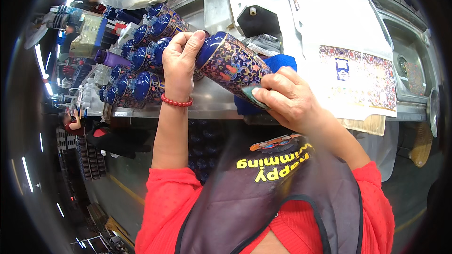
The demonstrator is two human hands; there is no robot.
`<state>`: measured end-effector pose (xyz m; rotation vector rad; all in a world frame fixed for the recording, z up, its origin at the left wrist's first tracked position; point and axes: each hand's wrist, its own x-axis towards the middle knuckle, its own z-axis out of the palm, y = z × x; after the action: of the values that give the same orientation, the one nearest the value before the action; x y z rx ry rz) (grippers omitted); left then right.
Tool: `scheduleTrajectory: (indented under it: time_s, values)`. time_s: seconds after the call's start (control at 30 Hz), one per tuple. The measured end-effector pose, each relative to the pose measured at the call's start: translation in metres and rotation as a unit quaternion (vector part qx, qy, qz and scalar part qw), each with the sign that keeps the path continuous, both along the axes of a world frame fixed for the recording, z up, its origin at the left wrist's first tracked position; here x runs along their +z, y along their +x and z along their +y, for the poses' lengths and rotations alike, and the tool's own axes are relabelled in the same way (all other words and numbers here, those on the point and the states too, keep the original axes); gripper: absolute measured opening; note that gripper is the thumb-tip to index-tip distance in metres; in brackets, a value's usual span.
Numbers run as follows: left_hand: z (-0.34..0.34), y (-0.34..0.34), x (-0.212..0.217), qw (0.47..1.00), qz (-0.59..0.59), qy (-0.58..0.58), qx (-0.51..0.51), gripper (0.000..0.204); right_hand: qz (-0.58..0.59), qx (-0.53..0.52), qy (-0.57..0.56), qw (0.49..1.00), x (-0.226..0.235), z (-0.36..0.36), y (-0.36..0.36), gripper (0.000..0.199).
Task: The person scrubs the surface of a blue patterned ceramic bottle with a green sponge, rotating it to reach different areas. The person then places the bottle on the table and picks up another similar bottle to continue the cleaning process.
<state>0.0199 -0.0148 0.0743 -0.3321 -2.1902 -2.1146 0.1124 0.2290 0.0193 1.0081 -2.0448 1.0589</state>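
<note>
A dark blue bottle (235, 63) with a colourful floral pattern is held tilted over the metal worktop. My left hand (181, 59), with a red bead bracelet at the wrist, is closed round its upper end, so the neck is hidden. My right hand (287, 94) grips a thin teal scraper-like piece (254, 95). It presses this against the patterned wall near the bottle's lower end. Behind that end lies a blue cloth (285, 61). Several similar bottles (148, 87) stand close together to the left of my left hand.
Printed floral sheets (379, 82) lie under white paper (336, 14) at the right. Beyond them is a metal sink (406, 61). A dark hexagonal piece (259, 21) and a metal tray (218, 11) sit at the back. A purple bottle (112, 59) stands left; another person (75, 120) is farther off.
</note>
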Motion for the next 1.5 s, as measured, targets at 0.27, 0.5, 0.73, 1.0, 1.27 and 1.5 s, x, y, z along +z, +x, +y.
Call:
scheduleTrajectory:
  time_s: [0.27, 0.5, 0.73, 1.0, 1.27, 1.5]
  values:
    - [0.000, -0.007, -0.006, 1.000, 0.013, 0.004, 0.014, 0.020, -0.057, -0.089, -0.044, 0.993, -0.001, 0.005, -0.009, 0.064]
    - [-0.002, -0.009, -0.013, 0.999, 0.011, 0.009, 0.040, 0.023, -0.102, -0.135, 0.004, 0.986, -0.012, -0.019, -0.003, 0.079]
    - [-0.005, -0.009, -0.018, 0.999, 0.001, 0.016, 0.051, 0.025, -0.075, -0.151, -0.005, 0.986, -0.014, -0.023, -0.006, 0.065]
    - [-0.005, -0.006, -0.017, 0.999, 0.015, 0.012, 0.048, 0.026, -0.029, -0.136, -0.028, 0.990, -0.011, -0.020, -0.012, 0.061]
    - [-0.001, -0.002, -0.013, 0.998, 0.031, -0.015, 0.052, 0.028, -0.044, -0.172, -0.014, 0.984, 0.011, -0.040, -0.018, 0.064]
    - [-0.003, -0.003, -0.017, 0.997, 0.045, -0.023, 0.057, 0.028, -0.005, -0.153, -0.026, 0.988, 0.008, -0.039, -0.021, 0.049]
